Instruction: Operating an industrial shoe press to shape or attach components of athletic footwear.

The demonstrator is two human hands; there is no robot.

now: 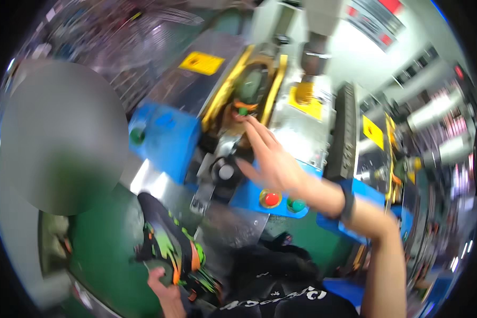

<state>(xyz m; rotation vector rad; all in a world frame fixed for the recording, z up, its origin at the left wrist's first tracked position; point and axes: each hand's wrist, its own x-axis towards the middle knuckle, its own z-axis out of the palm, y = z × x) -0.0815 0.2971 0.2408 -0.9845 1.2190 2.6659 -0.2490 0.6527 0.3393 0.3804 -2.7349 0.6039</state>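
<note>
In my left hand (pixel 165 290), low at the left, is a black shoe (pixel 169 246) with orange and bright green patches. My fingers close on its lower side and are partly hidden by it. My right hand (pixel 274 161) reaches forward over the machine with its fingers stretched out. Its fingertips are at the near end of a dark shoe-shaped piece (pixel 252 85) with orange and green at its tip. Whether they touch it, I cannot tell. This piece lies between two yellow bars (pixel 226 87) of the machine. Motion blur softens the details.
Below my right wrist are a red button (pixel 271 199) and a green button (pixel 297 205) on a blue housing. Another blue housing (pixel 167 135) stands left of the bars. A vertical machine column (pixel 317 53) rises at the right. One large grey blurred disc (pixel 63 132) covers the left side.
</note>
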